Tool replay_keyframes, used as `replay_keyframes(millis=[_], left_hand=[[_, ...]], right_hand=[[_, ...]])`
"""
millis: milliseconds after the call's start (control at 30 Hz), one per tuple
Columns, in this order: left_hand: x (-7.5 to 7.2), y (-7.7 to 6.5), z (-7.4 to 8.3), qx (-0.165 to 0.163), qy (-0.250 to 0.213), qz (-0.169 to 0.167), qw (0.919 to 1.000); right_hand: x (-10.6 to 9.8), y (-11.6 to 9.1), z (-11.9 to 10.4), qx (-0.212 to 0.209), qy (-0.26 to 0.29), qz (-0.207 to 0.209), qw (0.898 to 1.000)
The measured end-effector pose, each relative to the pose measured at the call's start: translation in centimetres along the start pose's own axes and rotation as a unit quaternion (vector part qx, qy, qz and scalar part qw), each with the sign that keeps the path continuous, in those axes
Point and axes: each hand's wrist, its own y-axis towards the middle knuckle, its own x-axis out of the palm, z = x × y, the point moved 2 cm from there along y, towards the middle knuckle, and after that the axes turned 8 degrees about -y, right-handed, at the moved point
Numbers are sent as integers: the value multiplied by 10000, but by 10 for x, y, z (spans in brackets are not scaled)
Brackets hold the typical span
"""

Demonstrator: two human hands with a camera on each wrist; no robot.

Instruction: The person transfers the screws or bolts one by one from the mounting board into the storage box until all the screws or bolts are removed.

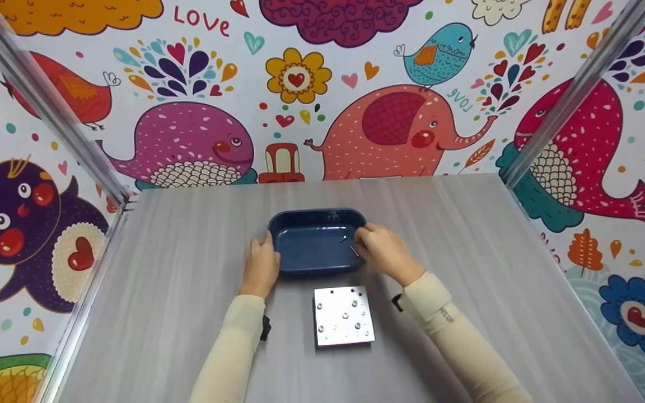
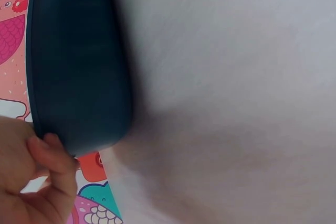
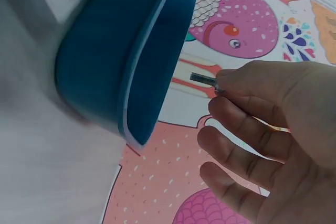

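Pinching a small screw (image 3: 202, 78) between thumb and forefinger, the right hand (image 1: 381, 246) hangs by the three o'clock end of a tray (image 1: 311, 252), its other visible fingers (image 3: 231, 148) loosely bent and spread. The screw is a slim, grey metal cylinder, its free end pointing between nine and ten o'clock in the right wrist view; the rest is hidden by the fingers. The left hand (image 1: 261, 266) grips the tray's nine o'clock end, fingers closed on the rim.

Deep blue and glossy, the tray has rounded corners, high walls and a thin rim. A loose screw (image 1: 343, 239) lies inside it, towards three o'clock. Just beyond the tray, between five and six o'clock, sits a squarish silver plate (image 1: 333, 308) with bright fittings and dark holes.

Both forearms, in cream sleeves (image 1: 233, 336), reach in from seven and five o'clock, a dark piece (image 1: 265, 328) showing at the left wrist.

Beneath everything is a pale grey, streaked desk (image 1: 188, 252). Walls (image 1: 367, 67) printed with whales, birds, flowers and, at twelve o'clock, an elephant enclose it, with metal posts (image 1: 37, 95) at the far corners.
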Motion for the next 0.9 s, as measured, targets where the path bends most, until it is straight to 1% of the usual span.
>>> replay_keyframes(millis=[100, 233, 333, 467, 667, 767, 900], left_hand=[[0, 0, 0, 40, 2, 40, 10000], [0, 0, 0, 26, -5, 77, 10000], [-1, 0, 0, -6, -16, 77, 10000], [-1, 0, 0, -10, -25, 75, 10000], [0, -1, 1, 30, 25, 33, 10000], [-1, -2, 2, 34, 14, 20, 10000], [-1, -1, 2, -16, -53, 34, 10000]], right_hand=[[1, 13, 9, 118, -76, -144, 9998], [4, 32, 20, 187, -120, -237, 9995], [10, 44, 28, 217, -108, -274, 9993], [20, 57, 39, 313, -75, -421, 9986], [31, 65, 47, 448, -182, -636, 9968], [33, 65, 48, 474, -278, -672, 9962], [33, 63, 49, 513, -257, -649, 9962]])
